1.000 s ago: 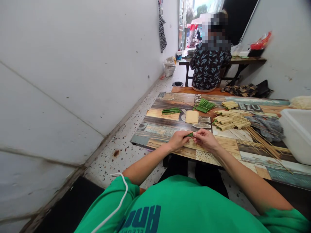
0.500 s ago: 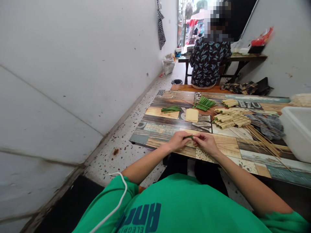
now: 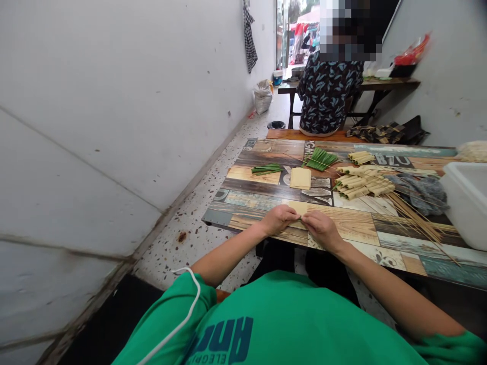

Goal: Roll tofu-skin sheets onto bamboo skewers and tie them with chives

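Observation:
My left hand [image 3: 280,219] and my right hand [image 3: 321,228] meet fingertip to fingertip near the table's front edge, both pinched closed. A bit of green chives [image 3: 300,218] shows between the fingertips; the fingers hide most of it. Just beyond lies a pale yellow tofu sheet [image 3: 299,206], its near part covered by my hands. Farther back is a square stack of tofu sheets [image 3: 300,178]. Cut chives lie in a small bunch [image 3: 267,169] to the left and a larger pile [image 3: 321,159] behind. Tofu rolls [image 3: 361,183], several on skewers, are heaped at the right.
Loose bamboo skewers [image 3: 414,218] spread beside a grey cloth [image 3: 420,193] on the patterned wooden table [image 3: 243,200]. A white plastic tub [image 3: 466,203] stands at the right edge. Beyond a bench [image 3: 281,134], another person [image 3: 329,94] sits facing away at a second table.
My fingertips have drawn closer together, and less of the green chives shows between them. More of the tofu sheet beyond my hands is visible. The view has shifted slightly.

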Tool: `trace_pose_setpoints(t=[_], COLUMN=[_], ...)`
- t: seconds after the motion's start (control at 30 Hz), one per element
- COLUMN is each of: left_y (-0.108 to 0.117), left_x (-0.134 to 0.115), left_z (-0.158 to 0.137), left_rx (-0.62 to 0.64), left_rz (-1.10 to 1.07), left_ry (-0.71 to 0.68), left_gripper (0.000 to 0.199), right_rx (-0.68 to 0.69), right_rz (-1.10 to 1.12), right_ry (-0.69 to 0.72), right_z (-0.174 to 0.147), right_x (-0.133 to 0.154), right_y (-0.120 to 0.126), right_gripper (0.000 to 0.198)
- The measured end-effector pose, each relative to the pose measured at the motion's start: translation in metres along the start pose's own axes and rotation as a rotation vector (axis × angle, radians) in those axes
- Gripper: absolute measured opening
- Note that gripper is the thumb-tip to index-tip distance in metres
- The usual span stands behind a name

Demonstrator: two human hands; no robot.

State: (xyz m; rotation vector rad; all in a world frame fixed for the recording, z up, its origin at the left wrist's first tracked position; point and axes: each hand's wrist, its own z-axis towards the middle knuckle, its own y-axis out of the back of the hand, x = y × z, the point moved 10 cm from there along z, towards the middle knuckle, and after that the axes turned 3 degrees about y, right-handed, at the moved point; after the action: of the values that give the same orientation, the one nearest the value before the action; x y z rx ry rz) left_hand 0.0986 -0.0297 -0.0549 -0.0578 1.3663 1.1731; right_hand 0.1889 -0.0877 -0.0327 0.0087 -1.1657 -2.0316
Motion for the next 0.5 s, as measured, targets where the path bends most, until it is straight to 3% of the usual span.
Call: trace_pose_setpoints(t=[0.23,0.5], left_y=[-0.013,-0.017], left_x=[-0.006,-0.033], left_z=[0.003,-0.011], left_rx=[0.144,0.193], left_rz=[0.207,0.397], left_ry=[-0.08,-0.322], left_gripper=[0.029,0.034], right_rx=[0.038,0.176], right_rz=[-0.145,-0.278], right_ry=[0.076,0.18], right_z=[-0.002,-0.004], right_x=[0.007,0.015], right_y=[-0.003,-0.008], right_gripper=[0.032,0.031])
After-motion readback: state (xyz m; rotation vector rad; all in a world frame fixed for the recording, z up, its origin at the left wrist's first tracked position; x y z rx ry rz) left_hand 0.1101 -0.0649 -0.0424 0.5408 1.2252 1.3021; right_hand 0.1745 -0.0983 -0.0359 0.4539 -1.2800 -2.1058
